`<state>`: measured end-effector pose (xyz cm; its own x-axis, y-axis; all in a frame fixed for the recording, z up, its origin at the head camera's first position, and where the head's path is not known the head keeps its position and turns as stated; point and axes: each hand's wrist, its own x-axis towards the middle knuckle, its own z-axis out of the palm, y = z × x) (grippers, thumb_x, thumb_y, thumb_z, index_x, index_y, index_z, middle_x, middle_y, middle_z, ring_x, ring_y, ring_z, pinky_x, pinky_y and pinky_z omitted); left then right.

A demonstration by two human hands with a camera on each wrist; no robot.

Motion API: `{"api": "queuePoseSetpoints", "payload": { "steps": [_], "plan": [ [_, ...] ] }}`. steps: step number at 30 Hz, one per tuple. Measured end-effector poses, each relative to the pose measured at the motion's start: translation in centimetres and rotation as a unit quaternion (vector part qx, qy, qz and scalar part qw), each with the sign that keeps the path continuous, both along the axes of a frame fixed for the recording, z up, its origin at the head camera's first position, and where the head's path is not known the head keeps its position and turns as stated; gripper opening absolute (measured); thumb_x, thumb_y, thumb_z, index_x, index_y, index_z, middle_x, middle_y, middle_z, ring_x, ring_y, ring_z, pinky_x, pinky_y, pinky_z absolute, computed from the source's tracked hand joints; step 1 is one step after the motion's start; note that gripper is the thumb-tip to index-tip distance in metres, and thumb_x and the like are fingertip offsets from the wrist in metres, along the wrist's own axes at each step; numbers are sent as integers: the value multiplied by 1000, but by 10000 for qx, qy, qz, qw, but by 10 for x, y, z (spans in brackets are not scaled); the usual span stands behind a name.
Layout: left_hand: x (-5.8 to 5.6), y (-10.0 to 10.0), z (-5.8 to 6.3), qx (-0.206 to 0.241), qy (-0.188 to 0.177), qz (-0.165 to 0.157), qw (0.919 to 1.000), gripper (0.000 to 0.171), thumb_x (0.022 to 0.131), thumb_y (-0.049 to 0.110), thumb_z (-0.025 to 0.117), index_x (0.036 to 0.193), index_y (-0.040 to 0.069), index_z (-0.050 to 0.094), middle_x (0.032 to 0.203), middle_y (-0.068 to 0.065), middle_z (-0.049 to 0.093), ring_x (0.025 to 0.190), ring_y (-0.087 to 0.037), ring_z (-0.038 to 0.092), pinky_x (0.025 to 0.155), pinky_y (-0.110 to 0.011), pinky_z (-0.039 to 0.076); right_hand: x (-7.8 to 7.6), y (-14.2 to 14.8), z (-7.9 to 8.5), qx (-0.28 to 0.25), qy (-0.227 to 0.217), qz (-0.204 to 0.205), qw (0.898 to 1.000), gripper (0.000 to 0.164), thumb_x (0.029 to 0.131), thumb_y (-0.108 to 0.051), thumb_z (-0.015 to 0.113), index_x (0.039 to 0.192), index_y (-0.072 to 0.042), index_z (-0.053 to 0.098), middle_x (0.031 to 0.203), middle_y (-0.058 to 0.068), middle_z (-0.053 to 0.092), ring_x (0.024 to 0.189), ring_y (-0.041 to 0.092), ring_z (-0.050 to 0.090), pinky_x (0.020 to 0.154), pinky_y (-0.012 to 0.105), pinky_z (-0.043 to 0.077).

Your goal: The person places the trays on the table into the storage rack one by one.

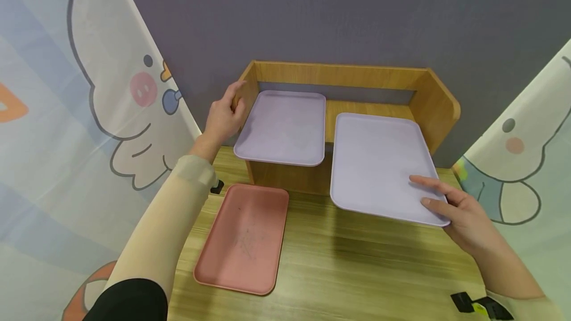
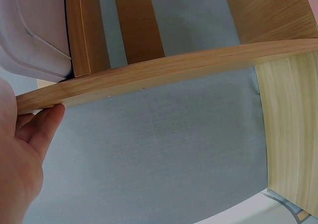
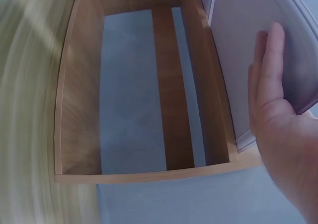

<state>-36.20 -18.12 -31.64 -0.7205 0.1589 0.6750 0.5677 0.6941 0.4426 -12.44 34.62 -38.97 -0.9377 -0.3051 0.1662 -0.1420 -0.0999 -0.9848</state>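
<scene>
My right hand (image 1: 468, 219) holds a lavender rectangular tray (image 1: 379, 162) at its front right corner. Thumb and forefinger lie over the top, while other fingers stretch along the underside (image 3: 238, 60) in the right wrist view. This tray slants in front of the right half of a small wooden shelf (image 1: 339, 74). On the shelf's left half sits a second lavender tray (image 1: 285, 128), its front part jutting past the board. My left hand (image 1: 224, 118) grips the shelf's left side panel (image 2: 174, 67), fingertips against the outer face in the left wrist view.
A pink tray (image 1: 245, 241) lies on the wood-grain table (image 1: 357, 271), in front of the shelf's left end. Behind the shelf stands a grey wall panel (image 1: 339, 14). Cartoon-printed curtains (image 1: 111, 53) hang at both sides.
</scene>
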Motion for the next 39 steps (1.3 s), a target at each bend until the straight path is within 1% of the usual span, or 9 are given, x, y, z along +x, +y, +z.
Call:
{"api": "queuePoseSetpoints", "payload": {
  "steps": [7, 14, 19, 23, 26, 27, 32, 36, 39],
  "plan": [
    [0, 0, 0, 26, -50, -28, 10000, 48, 108, 15, 56, 156, 16, 57, 63, 1, 37, 54, -22, 37, 55, -41, 35, -21, -1, 8, 347, -352, -508, 9975, 51, 113, 1, 49, 160, -16, 58, 151, -6, 38, 104, 10, 72, 80, 26, 62],
    [-1, 0, -1, -15, 3, -22, 10000, 48, 108, 14, 56, 156, 15, 57, 63, 1, 37, 54, -22, 37, 55, -40, 35, -40, 0, 14, 575, -448, -850, 9937, 48, 112, -4, 55, 156, -20, 62, 154, -8, 36, 100, 7, 69, 77, 23, 59],
    [-1, -1, -1, 0, 24, -32, 10000, 48, 108, 14, 56, 156, 15, 57, 63, 1, 37, 53, -21, 37, 55, -40, 35, -50, 1, 20, 950, -612, -1154, 9869, 43, 112, -13, 60, 154, -22, 65, 160, 2, 33, 102, 5, 67, 78, 21, 57],
    [-2, -1, -2, -37, -41, -15, 10000, 48, 109, 15, 55, 157, 17, 56, 61, 1, 36, 52, -20, 36, 53, -40, 35, -56, -2, 27, 2087, -653, -1581, 9629, 42, 114, -30, 59, 156, -25, 62, 169, 18, 27, 99, 3, 64, 71, 26, 58],
    [-3, -1, -2, -51, -18, 5, 10000, 48, 109, 16, 55, 157, 17, 56, 60, 2, 35, 50, -19, 35, 52, -40, 35, -60, -4, 31, 2820, -708, -1814, 9394, 47, 114, -41, 57, 158, -27, 59, 172, 26, 25, 99, 2, 60, 65, 31, 57],
    [-3, -1, -2, -40, 2, -4, 10000, 48, 109, 16, 55, 156, 17, 56, 60, 2, 35, 50, -19, 35, 51, -41, 35, -61, -4, 32, 2909, -746, -1855, 9356, 49, 113, -43, 57, 159, -27, 59, 173, 26, 25, 99, 2, 59, 65, 31, 57],
    [-2, -1, -2, -3, 88, -31, 10000, 48, 108, 15, 56, 156, 16, 57, 60, 2, 35, 49, -18, 34, 50, -40, 34, -69, -2, 36, 3001, -822, -2022, 9286, 52, 113, -45, 58, 159, -23, 59, 169, 21, 33, 99, 2, 58, 69, 30, 58],
    [-1, -1, -1, 1, 70, -40, 10000, 48, 108, 15, 56, 156, 16, 57, 59, 3, 35, 49, -17, 34, 50, -40, 34, -73, -1, 36, 2907, -819, -2087, 9302, 51, 113, -43, 58, 159, -21, 59, 161, 12, 39, 98, 1, 60, 71, 28, 58],
    [-1, 0, -1, -10, 41, -43, 10000, 48, 107, 15, 55, 156, 16, 57, 59, 3, 35, 49, -17, 34, 50, -39, 35, -70, -2, 36, 2810, -847, -2101, 9326, 49, 112, -42, 59, 158, -23, 60, 147, 5, 49, 92, 3, 61, 71, 27, 58]
  ]
}}
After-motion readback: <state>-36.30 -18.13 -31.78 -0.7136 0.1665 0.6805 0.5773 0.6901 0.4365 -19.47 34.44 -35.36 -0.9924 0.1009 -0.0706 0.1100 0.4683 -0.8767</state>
